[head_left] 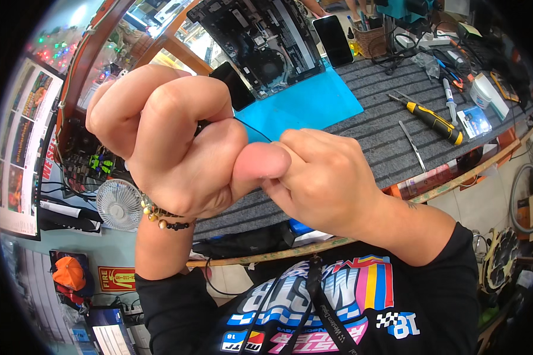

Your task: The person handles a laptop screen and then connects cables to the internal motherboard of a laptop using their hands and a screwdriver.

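Note:
Close in front of me, my left hand (175, 139) and my right hand (331, 177) are pressed together, fingers curled and the left thumb against the right fingers. A thin dark strand (258, 132) shows in the gap between them; whatever else they grip is hidden. Behind my hands lies an opened laptop (251, 44) with its inner parts bare, its near edge by a blue mat (320, 103). A dark phone (234, 86) lies beside the laptop, partly covered by my left hand.
Another phone (333, 40) lies right of the laptop. On the grey ribbed mat (367, 142) are a yellow-black screwdriver (435, 123), tweezers (413, 146), a syringe (450, 102) and a white tub (481, 92). A small white fan (119, 204) stands at left. Cables crowd the far right.

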{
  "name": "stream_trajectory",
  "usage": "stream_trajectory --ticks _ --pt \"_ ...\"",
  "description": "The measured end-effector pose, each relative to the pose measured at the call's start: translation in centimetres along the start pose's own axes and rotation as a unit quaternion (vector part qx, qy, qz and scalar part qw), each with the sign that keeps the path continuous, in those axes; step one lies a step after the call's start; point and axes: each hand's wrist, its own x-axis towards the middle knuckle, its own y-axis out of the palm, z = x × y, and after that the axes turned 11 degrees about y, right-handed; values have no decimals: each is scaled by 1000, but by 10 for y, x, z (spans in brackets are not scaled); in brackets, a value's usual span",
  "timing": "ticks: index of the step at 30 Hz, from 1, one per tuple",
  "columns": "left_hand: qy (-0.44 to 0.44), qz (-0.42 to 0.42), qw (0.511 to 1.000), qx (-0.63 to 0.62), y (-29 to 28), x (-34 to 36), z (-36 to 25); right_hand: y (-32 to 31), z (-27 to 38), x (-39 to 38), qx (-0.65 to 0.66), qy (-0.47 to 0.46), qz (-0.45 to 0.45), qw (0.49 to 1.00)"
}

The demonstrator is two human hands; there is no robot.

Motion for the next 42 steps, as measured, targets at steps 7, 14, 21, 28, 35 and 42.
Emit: stream_trajectory --ticks 7,14,21,28,35,42 --pt "16 -60 998 0 11 -1 4 5 -1 -9 -2 11 -11 1000" --pt "35 -84 996 -9 18 0 8 7 -13 -28 -32 54 13 998" --pt "49 -91 995 -10 18 0 10 8 -13 -27 -20 39 12 999" --pt "49 -78 996 -4 19 1 10 6 -14 -29 -37 47 18 998" --pt "43 -79 996 -6 19 3 8 6 -20 -41 -46 81 46 995" --pt "32 -52 998 -5 12 1 7 12 -25 -41 -49 55 46 996"
